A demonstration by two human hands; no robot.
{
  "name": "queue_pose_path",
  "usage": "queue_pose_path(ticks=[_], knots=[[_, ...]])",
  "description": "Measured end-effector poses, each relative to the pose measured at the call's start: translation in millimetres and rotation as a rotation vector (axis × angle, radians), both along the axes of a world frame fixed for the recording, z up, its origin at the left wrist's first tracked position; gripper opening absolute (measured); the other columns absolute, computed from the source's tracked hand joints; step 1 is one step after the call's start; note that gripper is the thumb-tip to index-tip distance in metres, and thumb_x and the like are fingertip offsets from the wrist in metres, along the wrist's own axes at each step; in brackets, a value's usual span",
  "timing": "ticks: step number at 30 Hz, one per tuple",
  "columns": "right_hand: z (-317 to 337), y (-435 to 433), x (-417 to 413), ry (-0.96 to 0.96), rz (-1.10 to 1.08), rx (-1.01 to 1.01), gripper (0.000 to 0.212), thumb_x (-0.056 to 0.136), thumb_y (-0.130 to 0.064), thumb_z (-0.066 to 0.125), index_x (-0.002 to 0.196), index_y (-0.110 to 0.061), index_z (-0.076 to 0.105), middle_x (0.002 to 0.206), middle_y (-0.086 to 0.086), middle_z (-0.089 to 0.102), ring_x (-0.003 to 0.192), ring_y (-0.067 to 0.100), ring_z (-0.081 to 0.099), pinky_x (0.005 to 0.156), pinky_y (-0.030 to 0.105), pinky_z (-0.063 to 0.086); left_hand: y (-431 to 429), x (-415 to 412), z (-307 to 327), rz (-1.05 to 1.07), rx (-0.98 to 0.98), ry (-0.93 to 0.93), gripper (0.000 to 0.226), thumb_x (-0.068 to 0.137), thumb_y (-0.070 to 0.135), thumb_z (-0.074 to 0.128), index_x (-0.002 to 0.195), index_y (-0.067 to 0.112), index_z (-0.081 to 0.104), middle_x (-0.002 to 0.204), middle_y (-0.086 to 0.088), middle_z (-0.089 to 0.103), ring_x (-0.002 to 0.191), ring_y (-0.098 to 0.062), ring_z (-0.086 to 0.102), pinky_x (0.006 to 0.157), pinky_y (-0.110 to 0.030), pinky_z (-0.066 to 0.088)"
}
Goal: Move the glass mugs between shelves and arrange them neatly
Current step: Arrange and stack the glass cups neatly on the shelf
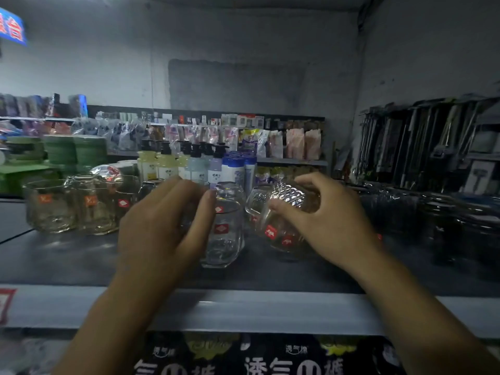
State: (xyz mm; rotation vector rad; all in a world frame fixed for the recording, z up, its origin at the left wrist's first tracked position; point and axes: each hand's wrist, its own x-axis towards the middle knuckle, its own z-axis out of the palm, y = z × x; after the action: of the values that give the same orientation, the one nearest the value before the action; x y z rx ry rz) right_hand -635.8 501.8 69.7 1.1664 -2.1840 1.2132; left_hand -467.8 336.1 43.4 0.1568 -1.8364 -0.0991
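Holding the ribbed glass mug (286,204) tilted in my right hand's (327,223) grasp just above the shelf (81,255), I risk clinking it against the upright mug (224,239) my left hand (162,223) curls round, chipping either.

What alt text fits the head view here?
Two hands work at a dim shop shelf: the right hand grips a ribbed glass mug, tilted, while the left hand is against an upright red-labelled mug, grip unclear. More glass mugs stand at left, pump bottles behind.
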Motion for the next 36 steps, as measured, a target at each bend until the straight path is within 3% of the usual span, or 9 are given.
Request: queue_pose_path(ticks=[2, 4, 11, 18, 23, 28, 33, 36], knots=[[2, -9, 2, 0.077, -0.057, 0.117, 0.068, 0.078, -0.067, 0.073, 0.13, -0.026, 0.06, 0.128, -0.007, 0.06, 0.11, 0.01, 0.056, 0.091, 0.027, 0.045, -17, -2, 2, 0.044, 0.002, -0.133, 0.022, 0.094, 0.042, 0.06, 0.101, 0.022, 0.067, 0.103, 0.004, 0.05, 0.078, -0.013, 0.058, 0.063, -0.038, 0.055], [5, -20, 2, 0.119, -0.095, 0.195, 0.069, 0.078, -0.068, 0.072, 0.132, -0.025, 0.058, 0.128, -0.004, 0.058, 0.113, 0.014, 0.056, 0.094, 0.031, 0.047, -27, -8, -1, 0.003, 0.04, -0.244, 0.03, 0.092, 0.052, 0.058, 0.108, 0.028, 0.064, 0.113, 0.006, 0.043, 0.091, -0.013, 0.058, 0.072, -0.042, 0.059], [6, -45, -5, 0.18, -0.142, 0.362, 0.075, 0.079, -0.069, 0.07, 0.135, -0.021, 0.055, 0.135, 0.003, 0.056, 0.119, 0.026, 0.058, 0.098, 0.043, 0.052, -26, -14, -11, -0.042, 0.039, -0.249, 0.032, 0.093, 0.052, 0.058, 0.104, 0.025, 0.068, 0.11, 0.004, 0.048, 0.095, -0.014, 0.057, 0.074, -0.038, 0.056], [10, -67, -3, 0.267, -0.222, 0.482, 0.073, 0.083, -0.066, 0.068, 0.131, -0.013, 0.054, 0.13, 0.012, 0.06, 0.118, 0.035, 0.059, 0.093, 0.042, 0.05, -25, -18, -15, 0.014, -0.048, -0.278, 0.038, 0.095, 0.053, 0.052, 0.103, 0.02, 0.069, 0.108, 0.0, 0.05, 0.096, -0.017, 0.055, 0.074, -0.038, 0.053], [5, -78, -4, 0.229, -0.257, 0.513, 0.076, 0.086, -0.062, 0.069, 0.138, -0.01, 0.049, 0.133, 0.017, 0.057, 0.118, 0.037, 0.06, 0.088, 0.041, 0.052, -26, -18, -16, 0.019, -0.06, -0.279, 0.039, 0.095, 0.054, 0.051, 0.104, 0.02, 0.069, 0.108, 0.0, 0.05, 0.096, -0.019, 0.056, 0.074, -0.038, 0.053], [5, -57, -8, 0.146, -0.123, 0.463, 0.075, 0.088, -0.06, 0.066, 0.142, -0.012, 0.046, 0.144, 0.012, 0.045, 0.125, 0.03, 0.054, 0.101, 0.042, 0.05, -24, -15, -8, 0.145, -0.114, -0.247, 0.046, 0.096, 0.058, 0.048, 0.101, 0.018, 0.069, 0.102, -0.003, 0.054, 0.086, -0.022, 0.057, 0.067, -0.034, 0.047], [36, -9, -37, 0.261, -0.038, 0.245, 0.015, 0.098, -0.021, 0.062, 0.111, -0.016, 0.066, 0.108, 0.001, 0.062, 0.091, 0.013, 0.057, 0.081, 0.031, 0.051, -20, -29, 50, 0.135, -0.144, -0.346, 0.041, 0.093, 0.055, 0.044, 0.105, 0.022, 0.066, 0.105, -0.001, 0.06, 0.086, -0.016, 0.054, 0.075, -0.035, 0.045], [51, -3, -65, 0.266, -0.086, 0.435, 0.03, 0.097, -0.007, 0.057, 0.125, -0.017, 0.064, 0.123, 0.006, 0.065, 0.099, 0.017, 0.06, 0.081, 0.03, 0.049, -15, -64, 91, 0.068, -0.203, -0.623, 0.04, 0.098, 0.051, 0.046, 0.117, 0.022, 0.066, 0.119, 0.0, 0.065, 0.102, -0.014, 0.06, 0.098, -0.043, 0.049]])
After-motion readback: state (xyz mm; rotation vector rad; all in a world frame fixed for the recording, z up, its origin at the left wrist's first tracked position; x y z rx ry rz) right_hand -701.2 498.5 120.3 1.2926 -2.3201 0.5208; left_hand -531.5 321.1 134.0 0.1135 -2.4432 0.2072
